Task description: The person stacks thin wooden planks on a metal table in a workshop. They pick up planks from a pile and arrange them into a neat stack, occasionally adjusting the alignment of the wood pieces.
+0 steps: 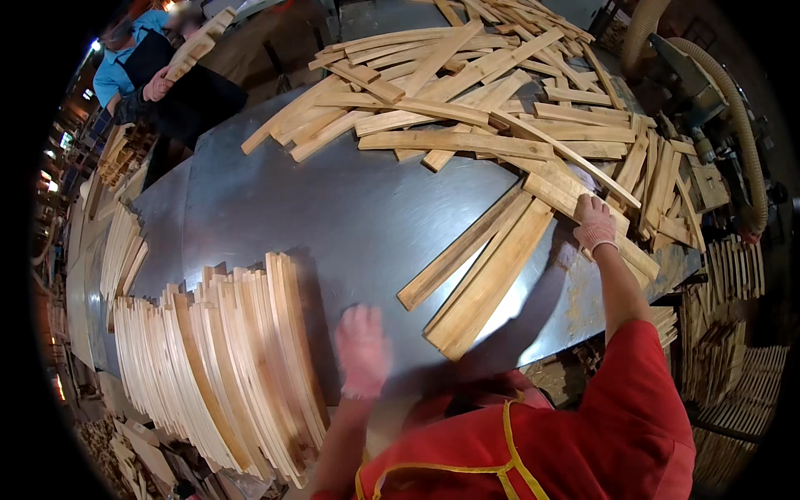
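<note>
My right hand, in a pinkish glove, has its fingers curled over a wooden slat at the right of the metal table. Beneath that slat, a few more loose wooden slats slant toward me. My left hand, gloved too, is smeared by motion over the table's near side, apart from any wood. To its left stands a tight row of slightly curved pale slats, set on edge side by side. Its fingers are too blurred to read.
A large jumbled heap of slats covers the far and right part of the metal table. Another small row of slats stands at the left edge. Far left, a person in blue holds wooden pieces. A ribbed hose hangs at right.
</note>
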### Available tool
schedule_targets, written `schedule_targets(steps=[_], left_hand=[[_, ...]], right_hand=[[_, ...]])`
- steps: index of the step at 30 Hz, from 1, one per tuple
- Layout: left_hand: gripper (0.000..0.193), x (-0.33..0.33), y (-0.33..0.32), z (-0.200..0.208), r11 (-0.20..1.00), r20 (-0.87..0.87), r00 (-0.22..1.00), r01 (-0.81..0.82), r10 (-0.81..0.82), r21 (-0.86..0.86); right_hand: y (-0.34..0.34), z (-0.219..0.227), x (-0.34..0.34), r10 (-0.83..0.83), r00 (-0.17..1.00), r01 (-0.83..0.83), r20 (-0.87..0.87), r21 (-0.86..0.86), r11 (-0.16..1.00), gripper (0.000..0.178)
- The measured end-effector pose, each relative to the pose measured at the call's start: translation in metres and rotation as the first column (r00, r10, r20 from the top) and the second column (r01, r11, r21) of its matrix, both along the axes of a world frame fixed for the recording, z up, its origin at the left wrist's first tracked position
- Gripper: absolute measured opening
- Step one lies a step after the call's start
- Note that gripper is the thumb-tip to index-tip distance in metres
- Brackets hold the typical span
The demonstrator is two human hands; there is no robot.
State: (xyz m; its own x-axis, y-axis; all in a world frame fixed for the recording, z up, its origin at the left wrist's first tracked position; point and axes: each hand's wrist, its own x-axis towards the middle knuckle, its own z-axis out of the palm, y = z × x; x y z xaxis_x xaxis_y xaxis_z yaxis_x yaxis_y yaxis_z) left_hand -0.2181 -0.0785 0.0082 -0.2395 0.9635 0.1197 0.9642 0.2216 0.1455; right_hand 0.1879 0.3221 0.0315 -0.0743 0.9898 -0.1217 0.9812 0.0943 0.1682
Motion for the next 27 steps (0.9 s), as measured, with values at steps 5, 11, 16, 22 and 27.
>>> schedule_targets(steps=[5, 11, 16, 22, 27], left_hand=[[0.063, 0.045, 0.124, -0.006, 0.939, 0.177, 0.981, 0.136, -0.082, -0.317], [0.043, 0.006, 0.068, -0.013, 0.975, 0.524, 0.852, 0.113, 0.004, -0.191], [0.037, 0.003, -0.029, 0.039, 0.827, 0.837, -0.095, -0.125, 0.54, -0.548], [0.033, -0.014, -0.128, 0.062, 0.875, 0.65, 0.626, -0.466, 0.431, -0.131], [0.037, -0.043, -0.242, 0.064, 0.855, 0.157, 0.864, -0.498, 0.478, 0.142]], right_hand=[[0.035, -0.007, 0.021, 0.078, 0.992, -0.074, 0.096, -0.047, 0.996, 0.103], [0.054, 0.077, 0.007, 0.141, 0.982, -0.186, -0.127, -0.493, 0.85, 0.087], [0.036, 0.016, 0.016, 0.321, 0.947, -0.293, 0.015, -0.376, 0.879, 0.041], [-0.069, 0.043, -0.124, 0.424, 0.8, -0.572, -0.425, -0.325, 0.753, 0.036], [-0.158, 0.01, -0.272, -0.232, 0.484, -0.509, -0.844, -0.487, 0.71, 0.042]])
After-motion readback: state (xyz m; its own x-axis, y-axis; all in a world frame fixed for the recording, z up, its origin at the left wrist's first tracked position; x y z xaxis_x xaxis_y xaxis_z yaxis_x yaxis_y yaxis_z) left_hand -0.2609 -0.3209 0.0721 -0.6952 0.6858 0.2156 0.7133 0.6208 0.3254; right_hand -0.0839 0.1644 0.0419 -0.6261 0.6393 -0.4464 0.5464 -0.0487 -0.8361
